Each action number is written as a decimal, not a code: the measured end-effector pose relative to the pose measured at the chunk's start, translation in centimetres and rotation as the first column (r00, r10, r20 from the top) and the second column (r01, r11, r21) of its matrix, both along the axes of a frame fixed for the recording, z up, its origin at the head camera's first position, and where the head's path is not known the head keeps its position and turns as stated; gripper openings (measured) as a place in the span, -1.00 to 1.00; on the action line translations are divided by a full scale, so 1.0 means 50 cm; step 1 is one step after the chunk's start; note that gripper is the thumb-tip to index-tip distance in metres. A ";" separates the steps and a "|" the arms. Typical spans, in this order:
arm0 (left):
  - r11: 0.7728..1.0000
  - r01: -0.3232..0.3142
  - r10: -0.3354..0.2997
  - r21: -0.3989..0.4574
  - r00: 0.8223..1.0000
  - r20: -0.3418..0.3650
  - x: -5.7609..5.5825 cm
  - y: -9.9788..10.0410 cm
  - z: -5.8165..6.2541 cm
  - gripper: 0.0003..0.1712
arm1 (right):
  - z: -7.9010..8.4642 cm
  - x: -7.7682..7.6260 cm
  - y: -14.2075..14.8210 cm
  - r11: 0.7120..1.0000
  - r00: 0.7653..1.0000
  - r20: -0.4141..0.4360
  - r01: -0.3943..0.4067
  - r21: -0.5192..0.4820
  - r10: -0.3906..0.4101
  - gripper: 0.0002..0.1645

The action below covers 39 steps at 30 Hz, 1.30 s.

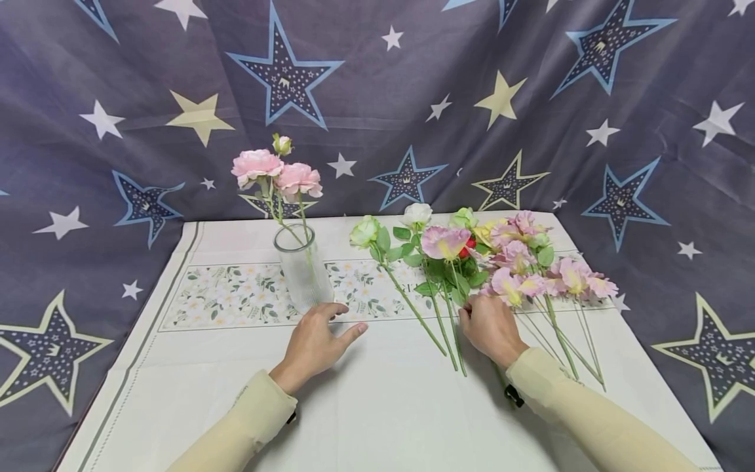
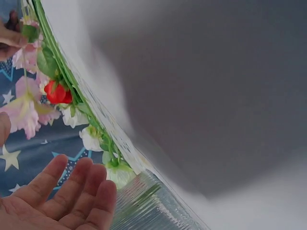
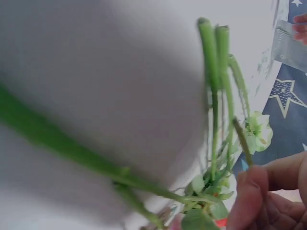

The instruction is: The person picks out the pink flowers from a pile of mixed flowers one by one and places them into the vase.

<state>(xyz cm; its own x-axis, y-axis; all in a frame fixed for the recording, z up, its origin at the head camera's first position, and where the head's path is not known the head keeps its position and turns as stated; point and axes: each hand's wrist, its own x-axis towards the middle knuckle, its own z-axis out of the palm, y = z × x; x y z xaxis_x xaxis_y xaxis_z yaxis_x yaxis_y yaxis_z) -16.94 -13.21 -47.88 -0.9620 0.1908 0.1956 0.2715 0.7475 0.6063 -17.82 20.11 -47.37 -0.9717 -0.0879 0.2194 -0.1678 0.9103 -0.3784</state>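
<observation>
A ribbed glass vase (image 1: 307,275) stands upright on the table, holding a stem with pink blooms (image 1: 256,164) and a small bud. My left hand (image 1: 318,341) is beside the vase's base with its fingers loosely extended; whether they touch the glass I cannot tell. On the right, my right hand (image 1: 489,328) is low over the flowers. In the right wrist view its thumb and forefinger pinch a thin flower stem (image 3: 243,141), the cut end sticking out. Pink-and-yellow flowers (image 1: 510,282) lie just above that hand; which bloom the stem bears is partly hidden.
Green-white roses (image 1: 364,231), a white rose (image 1: 417,215) and a red flower (image 1: 467,247) lie among the stems. More pink flowers (image 1: 575,275) lie farther right. A white cloth (image 1: 377,406) with a floral band covers the table. Behind hangs a star-patterned curtain (image 1: 354,78).
</observation>
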 end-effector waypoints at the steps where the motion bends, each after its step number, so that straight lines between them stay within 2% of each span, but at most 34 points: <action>1: 1.000 0.000 0.000 0.000 1.000 0.002 0.001 0.000 -0.001 -0.34 | 0.003 0.000 -0.002 1.000 1.000 -0.006 -0.003 -0.015 0.003 -0.63; 7: 1.000 -0.008 0.008 0.005 1.000 0.015 0.003 0.000 -0.004 -0.36 | 0.018 0.003 -0.018 0.997 0.998 -0.063 -0.025 -0.078 0.020 -0.82; 11: 1.000 -0.003 0.003 0.014 1.000 0.021 0.004 0.000 -0.004 -0.35 | 0.025 0.004 -0.031 0.994 0.993 -0.112 -0.045 -0.099 0.034 -0.89; 18: 1.000 -0.010 0.010 0.022 1.000 0.022 0.005 -0.001 -0.001 -0.36 | 0.036 0.008 -0.053 0.987 0.989 -0.139 -0.079 -0.140 0.060 -0.90; 25: 0.999 -0.018 0.017 0.036 1.000 0.026 0.007 -0.002 -0.001 -0.37 | 0.043 0.008 -0.072 0.978 0.975 -0.205 -0.121 -0.170 0.085 -0.93; 33: 0.999 -0.018 0.017 0.046 1.000 0.016 0.008 0.001 -0.003 -0.39 | 0.053 0.013 -0.089 0.974 0.977 -0.202 -0.102 -0.201 0.061 -0.94; 39: 0.998 -0.017 0.016 0.059 1.000 0.012 0.009 0.003 0.001 -0.41 | 0.062 0.015 -0.099 0.965 0.976 -0.207 -0.123 -0.234 0.074 -0.91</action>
<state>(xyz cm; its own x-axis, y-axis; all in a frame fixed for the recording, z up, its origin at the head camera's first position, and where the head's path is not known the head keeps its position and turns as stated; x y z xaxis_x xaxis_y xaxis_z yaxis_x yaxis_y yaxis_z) -16.52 -13.04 -47.84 -0.9672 0.1629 0.1949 0.2519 0.7144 0.6528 -17.06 15.15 -44.28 -0.8972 -0.1013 0.4298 -0.3443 0.7698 -0.5375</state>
